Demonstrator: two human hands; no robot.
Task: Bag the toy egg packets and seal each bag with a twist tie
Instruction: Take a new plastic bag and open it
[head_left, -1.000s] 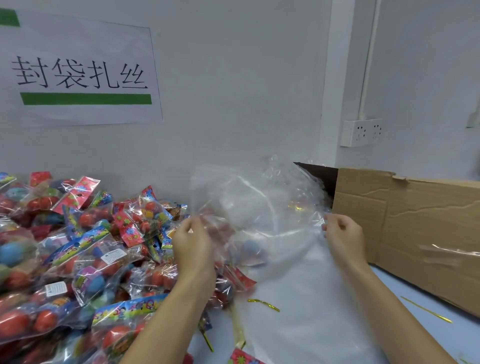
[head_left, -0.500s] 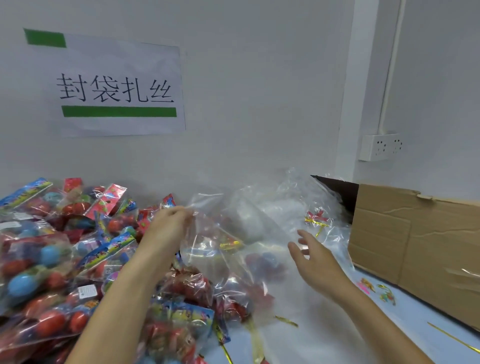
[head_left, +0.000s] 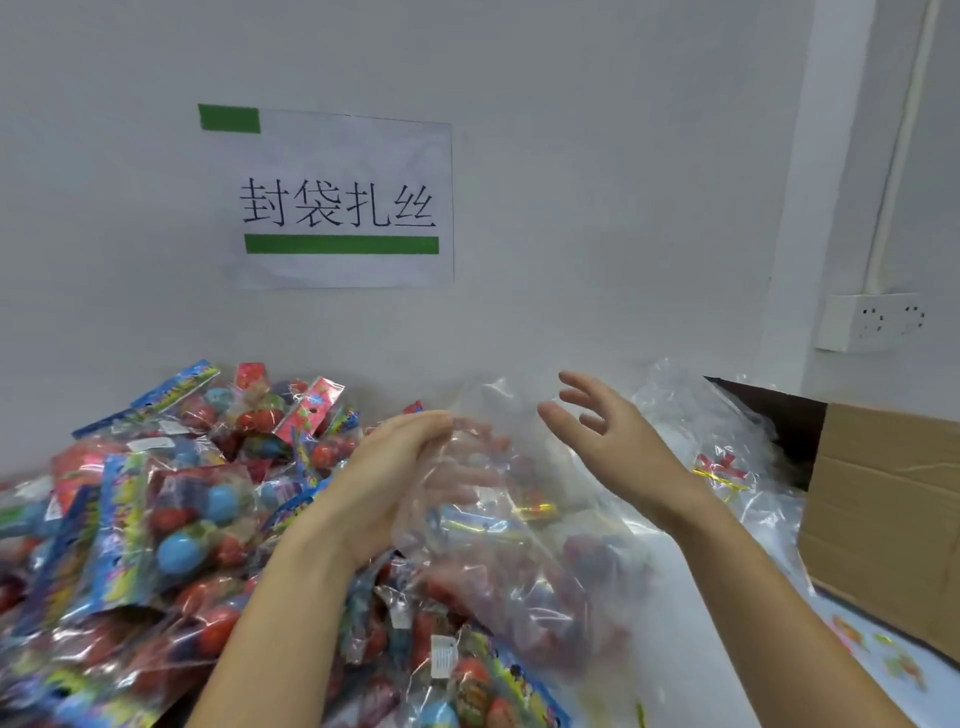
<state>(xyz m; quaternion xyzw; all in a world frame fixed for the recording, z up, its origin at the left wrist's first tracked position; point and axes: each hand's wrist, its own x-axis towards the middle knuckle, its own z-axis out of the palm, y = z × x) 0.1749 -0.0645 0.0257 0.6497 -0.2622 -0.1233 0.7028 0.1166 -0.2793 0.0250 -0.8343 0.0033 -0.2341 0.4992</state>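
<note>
Gripping hand (left): left hand (head_left: 400, 478) curls its fingers shut on the clear bag (head_left: 519, 525), fingertips blurred behind the film.
Right hand: right hand (head_left: 608, 436) lifted off the bag, palm turned leftward, fingers spread and empty.
Bag: thin, glossy, crinkled plastic; reddish contents show through, too blurred to name.
Toy egg packets: toy egg packets (head_left: 156, 525) heaped at left, shiny wrappers, red and blue eggs.
Change: half a second ago the right hand sat lower against the bag.

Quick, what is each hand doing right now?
Left hand: closed on the edge of the clear plastic bag.
Right hand: open, fingers spread, holding nothing.
</note>
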